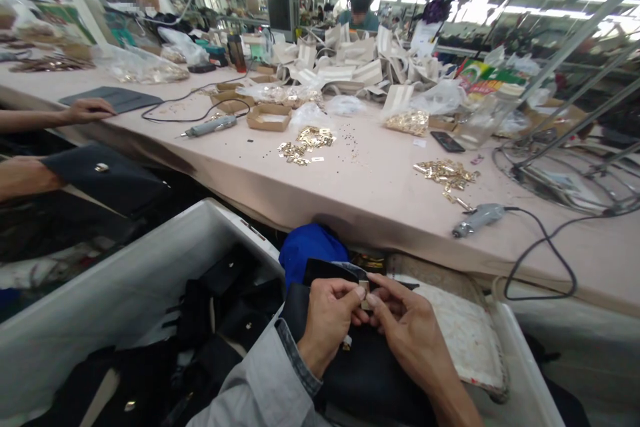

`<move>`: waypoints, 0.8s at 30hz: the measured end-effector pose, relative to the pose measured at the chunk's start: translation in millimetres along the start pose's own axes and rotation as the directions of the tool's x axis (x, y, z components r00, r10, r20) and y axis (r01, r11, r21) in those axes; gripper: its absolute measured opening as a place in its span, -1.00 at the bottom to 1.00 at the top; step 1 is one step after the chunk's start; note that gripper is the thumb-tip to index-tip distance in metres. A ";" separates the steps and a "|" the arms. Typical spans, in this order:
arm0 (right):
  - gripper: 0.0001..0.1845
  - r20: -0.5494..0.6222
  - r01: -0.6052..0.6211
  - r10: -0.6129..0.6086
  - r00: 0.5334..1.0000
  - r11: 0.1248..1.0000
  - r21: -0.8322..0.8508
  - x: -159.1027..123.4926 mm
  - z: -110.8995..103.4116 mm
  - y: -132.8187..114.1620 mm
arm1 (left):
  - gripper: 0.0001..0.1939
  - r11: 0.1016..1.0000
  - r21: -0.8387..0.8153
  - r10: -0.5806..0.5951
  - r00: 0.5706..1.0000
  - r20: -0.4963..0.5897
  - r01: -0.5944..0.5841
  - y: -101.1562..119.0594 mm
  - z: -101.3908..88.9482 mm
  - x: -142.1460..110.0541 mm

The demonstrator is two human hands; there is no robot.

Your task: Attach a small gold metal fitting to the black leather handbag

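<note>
My left hand (327, 317) and my right hand (413, 327) meet over a black leather-like bag piece (370, 373) on my lap. Between the fingertips of both is a small gold metal clasp plate (365, 288), set at the edge of the raised black flap (330, 271). Both hands are closed in a pinch, thumbs against the plate. A second small metal fitting (347, 343) shows on the bag piece just below my left hand. My fingers cover part of the plate.
A white bin (210, 213) at left holds several black bag pieces. Gold fittings (447, 175), an electric screwdriver (480, 219) and its cable lie on the table (360, 193). Another electric screwdriver (210, 125) lies further left. A co-worker's hand (27, 177) holds a black piece.
</note>
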State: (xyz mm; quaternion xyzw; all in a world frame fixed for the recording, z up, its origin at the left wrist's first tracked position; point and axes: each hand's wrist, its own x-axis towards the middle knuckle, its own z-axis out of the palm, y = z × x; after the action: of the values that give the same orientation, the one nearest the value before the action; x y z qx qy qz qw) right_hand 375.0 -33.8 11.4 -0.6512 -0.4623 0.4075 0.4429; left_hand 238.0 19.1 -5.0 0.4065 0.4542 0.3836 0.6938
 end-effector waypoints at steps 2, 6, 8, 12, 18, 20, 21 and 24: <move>-0.37 -0.048 -0.004 0.005 0.999 1.000 0.008 -7.3 3.1 3.0 | -0.76 0.999 0.050 0.023 0.999 -0.039 -0.021 -0.4 1.7 -1.1; -0.42 -0.078 -0.068 0.075 0.994 0.994 0.087 -11.7 7.3 8.0 | -0.80 0.996 0.069 0.054 0.996 -0.074 -0.049 0.7 2.8 -1.7; -0.44 -0.041 -0.107 0.115 0.993 0.983 0.150 -10.2 6.7 9.6 | -0.80 0.999 0.033 0.010 0.999 -0.047 -0.008 1.3 2.8 0.3; -0.46 0.016 -0.137 0.137 0.990 0.964 0.227 -8.0 4.1 12.5 | -0.70 0.994 -0.066 -0.089 0.995 0.047 0.092 1.9 4.2 7.1; -0.48 0.023 -0.170 0.170 0.985 0.958 0.230 -10.6 6.9 15.8 | -0.67 0.991 -0.121 -0.069 0.996 -0.063 0.061 -0.5 12.9 6.6; -0.51 0.111 -0.208 0.189 0.976 0.960 0.188 -11.2 6.9 15.4 | -0.70 0.993 -0.114 -0.050 0.995 -0.084 0.041 -1.5 14.7 3.9; -0.50 0.158 -0.215 0.190 0.969 0.963 0.163 -11.3 6.3 15.0 | -0.71 0.993 -0.112 -0.044 0.996 -0.078 0.035 -1.8 15.0 2.8; -0.47 0.226 -0.185 0.155 0.962 0.975 0.122 -11.2 2.6 14.5 | -0.73 0.991 -0.123 -0.055 0.998 -0.021 0.052 -1.8 14.3 1.4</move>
State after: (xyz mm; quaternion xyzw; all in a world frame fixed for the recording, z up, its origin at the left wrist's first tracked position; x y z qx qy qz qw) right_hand 373.4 -46.6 -1.8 -0.6073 -0.4195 0.5441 0.3988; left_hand 252.2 16.5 -3.4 0.3459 0.4490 0.3970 0.7219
